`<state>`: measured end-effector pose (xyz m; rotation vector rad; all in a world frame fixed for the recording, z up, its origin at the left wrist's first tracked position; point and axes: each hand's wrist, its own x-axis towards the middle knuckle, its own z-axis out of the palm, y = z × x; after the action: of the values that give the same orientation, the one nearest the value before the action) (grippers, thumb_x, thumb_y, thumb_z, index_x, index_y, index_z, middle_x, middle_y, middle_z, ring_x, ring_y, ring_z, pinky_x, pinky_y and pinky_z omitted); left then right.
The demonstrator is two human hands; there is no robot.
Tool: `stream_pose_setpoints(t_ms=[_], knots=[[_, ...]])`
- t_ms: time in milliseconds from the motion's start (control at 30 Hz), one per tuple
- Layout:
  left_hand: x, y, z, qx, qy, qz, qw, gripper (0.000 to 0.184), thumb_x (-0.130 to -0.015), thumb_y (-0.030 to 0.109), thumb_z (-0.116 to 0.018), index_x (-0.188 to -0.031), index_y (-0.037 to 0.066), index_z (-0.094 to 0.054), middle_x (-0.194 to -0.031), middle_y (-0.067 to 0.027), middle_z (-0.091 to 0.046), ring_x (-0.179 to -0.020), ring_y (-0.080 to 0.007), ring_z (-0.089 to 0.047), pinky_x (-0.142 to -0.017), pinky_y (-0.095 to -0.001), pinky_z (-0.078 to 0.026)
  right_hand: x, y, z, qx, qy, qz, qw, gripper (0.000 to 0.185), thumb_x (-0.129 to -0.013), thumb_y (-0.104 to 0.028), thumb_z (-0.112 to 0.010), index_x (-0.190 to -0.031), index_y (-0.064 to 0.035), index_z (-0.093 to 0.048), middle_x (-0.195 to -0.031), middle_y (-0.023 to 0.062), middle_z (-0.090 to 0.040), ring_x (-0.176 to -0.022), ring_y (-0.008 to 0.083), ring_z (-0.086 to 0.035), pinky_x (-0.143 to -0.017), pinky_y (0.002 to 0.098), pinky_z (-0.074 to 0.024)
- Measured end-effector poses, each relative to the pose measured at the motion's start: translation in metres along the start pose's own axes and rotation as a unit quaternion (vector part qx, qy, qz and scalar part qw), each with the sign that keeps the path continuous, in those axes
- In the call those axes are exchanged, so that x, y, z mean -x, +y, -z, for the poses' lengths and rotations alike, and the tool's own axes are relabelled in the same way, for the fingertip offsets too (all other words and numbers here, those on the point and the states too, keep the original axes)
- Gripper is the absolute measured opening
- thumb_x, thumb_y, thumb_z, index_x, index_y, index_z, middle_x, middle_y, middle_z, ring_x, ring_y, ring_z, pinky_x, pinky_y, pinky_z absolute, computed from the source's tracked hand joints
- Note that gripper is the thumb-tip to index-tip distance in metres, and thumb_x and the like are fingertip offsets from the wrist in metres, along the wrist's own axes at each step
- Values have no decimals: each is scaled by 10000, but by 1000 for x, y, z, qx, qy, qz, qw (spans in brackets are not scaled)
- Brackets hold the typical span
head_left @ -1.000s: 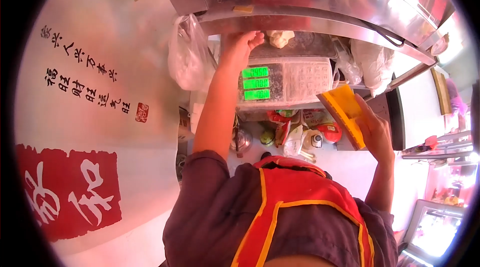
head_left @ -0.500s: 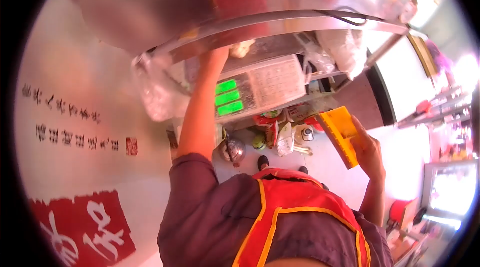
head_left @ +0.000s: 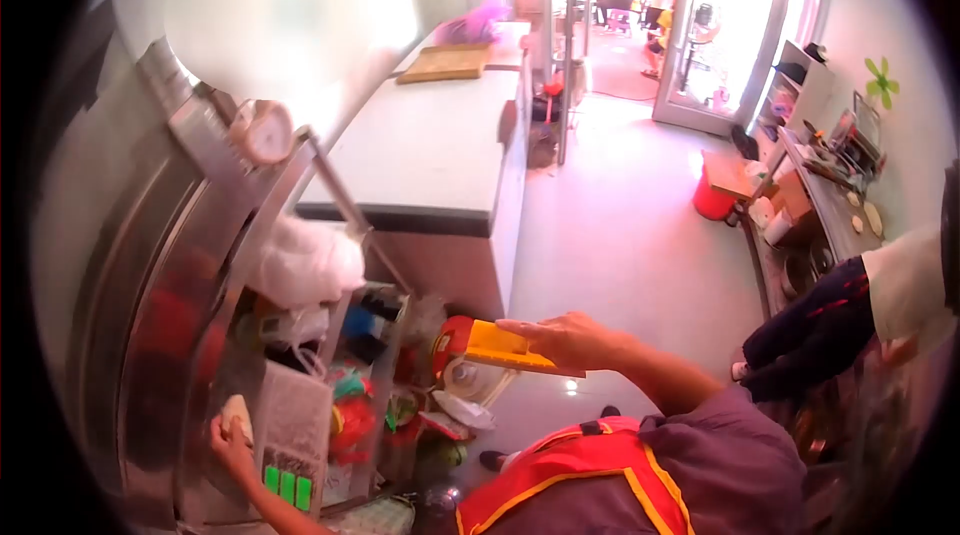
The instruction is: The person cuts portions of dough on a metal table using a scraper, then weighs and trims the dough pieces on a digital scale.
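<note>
At the lower left, my left hand (head_left: 230, 447) has its fingers around a pale, dough-like lump (head_left: 237, 412) beside the scale. That scale (head_left: 292, 415) has a pale keypad and three green displays. My right hand (head_left: 575, 340) is closed on a yellow plastic tool (head_left: 512, 346), held level over the floor. The tool has a flat face and a raised long edge; its exact kind is unclear. Behind its far end is a red item (head_left: 452, 345), partly covered.
A white counter (head_left: 430, 150) bears a wooden board (head_left: 444, 64). White plastic bags (head_left: 305, 260) hang by the metal frame. Another person (head_left: 850, 320) stands at the right beside a cluttered bench (head_left: 810, 190). A red bucket (head_left: 713, 197) sits on the floor near an open glass door (head_left: 725, 45).
My view has swung right toward the doorway, so the scale is now at lower left. My left hand now grips the pale lump; the yellow tool remains in my right hand.
</note>
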<state>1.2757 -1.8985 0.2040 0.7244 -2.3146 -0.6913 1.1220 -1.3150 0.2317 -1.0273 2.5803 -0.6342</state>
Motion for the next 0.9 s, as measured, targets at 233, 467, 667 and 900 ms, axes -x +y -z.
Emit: stream_pose_setpoints(t_ms=[233,467,667,900], knots=[[159,215,-191,340,-265,137,892,247,-890,107,-601,-1134,73,-595,-818,4,-575,-542,-39,-430,-442,-180,-329,152,147,32,1,117,-66,991,672,-843,-131,-590,-1454,-173,-312,-938,179,-656,-766,354,-642,-651,417,-506],[306,435,-371,331,-537,213,746,274,-876,158,-645,-1129,59,-618,-702,16,-579,-435,-12,-387,-356,-166,-268,333,256,40,-44,298,-215,929,540,-879,-101,-576,-1397,-175,-440,-964,204,-660,-795,364,-655,-686,398,-527],[381,576,-491,195,-670,96,709,459,-837,241,-694,-1220,12,-586,-684,13,-552,-445,-34,-378,-374,-198,-265,431,329,54,-80,347,-368,859,521,-881,-136,-587,-1384,-145,-454,-974,221,-657,-835,381,-653,-717,422,-525],[463,742,-646,130,-802,-57,581,407,-849,240,-677,-1162,-12,-613,-743,-17,-596,-515,-39,-442,-422,-211,-332,510,434,74,-39,436,-475,763,530,-857,-113,-579,-1373,-93,-461,-992,252,-638,-873,387,-644,-743,450,-512]])
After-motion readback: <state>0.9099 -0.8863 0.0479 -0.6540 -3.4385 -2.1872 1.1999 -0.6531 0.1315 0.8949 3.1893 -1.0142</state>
